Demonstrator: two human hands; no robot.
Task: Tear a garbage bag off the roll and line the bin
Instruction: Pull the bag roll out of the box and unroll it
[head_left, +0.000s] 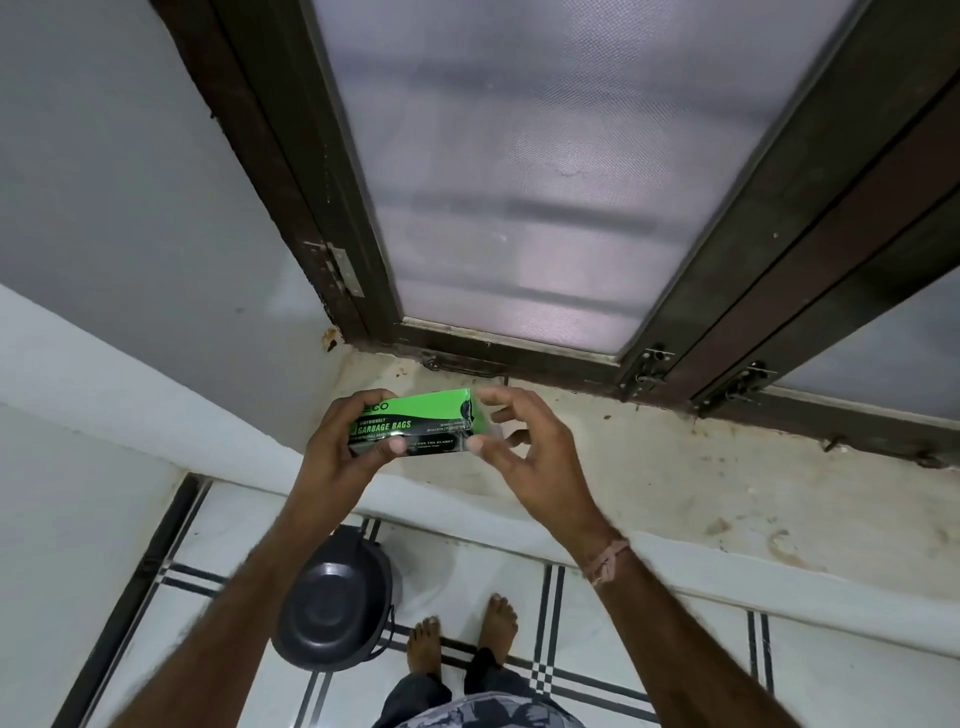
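A green and black garbage bag box (415, 423) is held level above a stained window sill. My left hand (345, 441) grips its left end, thumb across the front. My right hand (519, 441) is at the box's right end, fingers spread, thumb and forefinger touching the open end where black bag material shows. On the floor below stands a dark round bin (335, 605) with its lid on, under my left forearm.
The sill (701, 483) runs along a window with a dark wooden frame (291, 171) and frosted panes. A white wall is on the left. My bare feet (462, 636) stand on white tiled floor right of the bin.
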